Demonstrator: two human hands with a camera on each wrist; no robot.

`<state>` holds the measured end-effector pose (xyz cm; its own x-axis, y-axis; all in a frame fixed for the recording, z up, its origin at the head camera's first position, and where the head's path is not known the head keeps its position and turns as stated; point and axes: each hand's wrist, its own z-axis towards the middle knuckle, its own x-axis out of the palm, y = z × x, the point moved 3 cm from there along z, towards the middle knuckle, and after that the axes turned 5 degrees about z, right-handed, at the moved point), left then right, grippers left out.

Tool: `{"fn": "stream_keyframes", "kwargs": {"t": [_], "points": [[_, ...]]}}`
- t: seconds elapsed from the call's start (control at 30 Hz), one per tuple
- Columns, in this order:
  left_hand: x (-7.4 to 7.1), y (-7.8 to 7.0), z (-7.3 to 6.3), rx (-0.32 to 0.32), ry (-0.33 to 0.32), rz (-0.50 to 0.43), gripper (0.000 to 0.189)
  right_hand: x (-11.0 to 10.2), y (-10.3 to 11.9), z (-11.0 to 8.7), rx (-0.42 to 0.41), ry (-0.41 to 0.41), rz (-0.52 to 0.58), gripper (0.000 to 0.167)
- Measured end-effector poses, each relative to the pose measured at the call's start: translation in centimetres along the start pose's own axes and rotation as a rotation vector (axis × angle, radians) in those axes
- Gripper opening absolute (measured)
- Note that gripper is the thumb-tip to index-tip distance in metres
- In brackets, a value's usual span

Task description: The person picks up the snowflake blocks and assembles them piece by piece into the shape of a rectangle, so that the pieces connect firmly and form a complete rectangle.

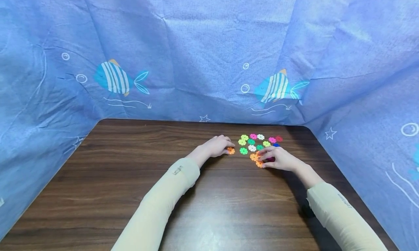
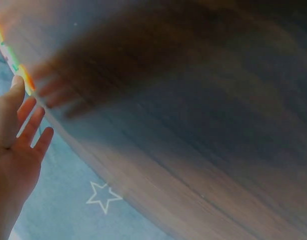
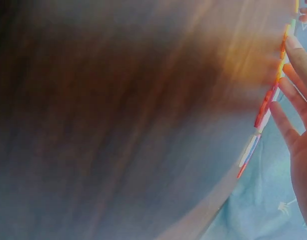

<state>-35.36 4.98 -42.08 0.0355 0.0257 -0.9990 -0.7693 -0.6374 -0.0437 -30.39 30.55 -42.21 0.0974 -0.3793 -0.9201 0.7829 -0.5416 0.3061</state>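
Flower-shaped plastic discs with notched rims lie in a cluster on the wooden table. In the head view my left hand (image 1: 216, 146) is at the cluster's left side, thumb and fingers at the edge of a lone orange disc (image 1: 231, 150). Its fingers look fairly straight in the left wrist view. My right hand (image 1: 279, 159) reaches over the near right part of the cluster, fingertips on the orange discs (image 1: 254, 157), with its thumb by the nearest orange disc (image 1: 259, 164). A dark magenta disc (image 1: 271, 159) shows partly under this hand.
Between the hands lie a green disc (image 1: 243, 151), a white disc (image 1: 251, 148) and several yellow, pink and green ones. A red disc (image 1: 279, 138) and a blue disc (image 1: 276, 145) sit at the right. A blue fish-print curtain (image 1: 196, 54) hangs around the brown table (image 1: 131, 171).
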Motion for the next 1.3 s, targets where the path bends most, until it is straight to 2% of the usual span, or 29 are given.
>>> {"fn": "stream_keyframes", "kwargs": {"t": [0.17, 0.27, 0.5, 0.73, 0.97, 1.1, 1.3], "points": [[0.5, -0.1, 0.2, 0.019, -0.039, 0.050, 0.027, 0.2, 0.2, 0.2, -0.003, -0.011, 0.018, 0.017], [0.5, 0.0, 0.0, 0.026, -0.053, 0.038, 0.023, 0.3, 0.1, 0.2, -0.007, -0.018, 0.022, 0.015], [0.3, 0.5, -0.4, -0.029, -0.014, -0.098, 0.021, 0.4, 0.0, 0.3, -0.013, 0.001, 0.033, 0.016], [0.3, 0.4, -0.9, -0.035, -0.025, -0.258, 0.022, 0.3, 0.3, 0.5, 0.022, 0.061, 0.095, 0.021], [-0.4, 0.1, -1.9, 0.018, -0.087, -0.292, 0.014, 0.1, 0.8, 0.8, -0.017, 0.068, 0.094, 0.023], [-1.0, 0.2, -2.9, 0.025, -0.111, -0.329, 0.013, 0.0, 1.0, 0.9, -0.023, 0.056, 0.064, 0.024], [-2.3, 0.3, -4.6, 0.042, -0.188, -0.345, 0.014, 0.1, 1.4, 1.0, -0.056, 0.018, 0.021, 0.021]]}}
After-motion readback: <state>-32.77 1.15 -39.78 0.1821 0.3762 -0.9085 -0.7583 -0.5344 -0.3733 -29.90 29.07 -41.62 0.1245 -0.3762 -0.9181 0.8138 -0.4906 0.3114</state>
